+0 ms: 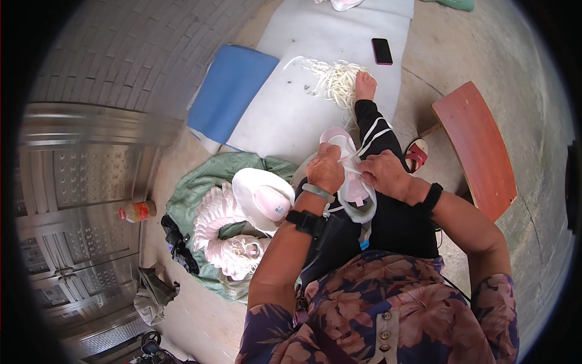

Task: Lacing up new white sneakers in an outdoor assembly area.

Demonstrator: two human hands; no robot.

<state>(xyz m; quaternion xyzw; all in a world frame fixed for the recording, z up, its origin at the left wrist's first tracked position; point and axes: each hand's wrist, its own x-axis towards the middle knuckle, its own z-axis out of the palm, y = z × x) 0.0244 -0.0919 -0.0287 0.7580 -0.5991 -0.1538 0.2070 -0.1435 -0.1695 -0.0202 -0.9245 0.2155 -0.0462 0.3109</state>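
Around you, a pile of white laces [335, 79] lies on the grey mat [291, 115] at 12 o'clock, just beside your bare foot [365, 86]. A black phone [382, 51] rests on the mat at 1 o'clock, and a blue pad [229, 91] overlaps the mat's edge at 11 o'clock. At 9 o'clock, a green cloth [194, 188] holds a stack of pink-and-white shoe uppers [227, 233], with 1 more upper [264, 197] lying on top, close against your left wrist. A red-labelled bottle [137, 211] stands further out near the metal door [79, 200]. A reddish wooden stool [476, 148] sits at 3 o'clock, with a red sandal [416, 155] between it and your leg.

The pink-and-white shoe [347, 176] lies on your lap at the centre, toe pointing to 12 o'clock. Your left hand [325, 168] is curled over its left side, gripping it, wrist bent downward. Your right hand [383, 174] meets it from 3 o'clock, fingertips [362, 171] pinched at the shoe's middle. What they pinch is too small to tell. Both hands sit close together.
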